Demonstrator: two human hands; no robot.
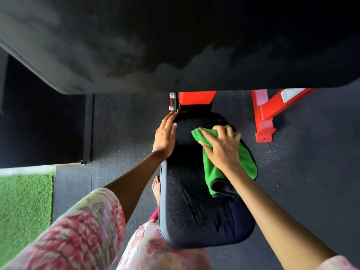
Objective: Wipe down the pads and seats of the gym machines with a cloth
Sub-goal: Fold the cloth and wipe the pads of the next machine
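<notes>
A black padded seat (196, 215) of a gym machine lies below me, its surface wet and streaked near the front. A green cloth (212, 170) lies on the seat's far right part. My right hand (222, 145) presses flat on the cloth with its fingers spread. My left hand (165, 133) rests with straight fingers along the seat's far left edge, steadying it. A large dark grey back pad (136, 45) fills the top of the view above the seat.
Red machine frame parts (268, 114) stand on the dark speckled rubber floor (120, 129) beyond and right of the seat. A metal bracket with bolts (173, 103) sits by my left fingertips. Green turf (23, 207) lies at left. A bare foot (155, 186) is beside the seat.
</notes>
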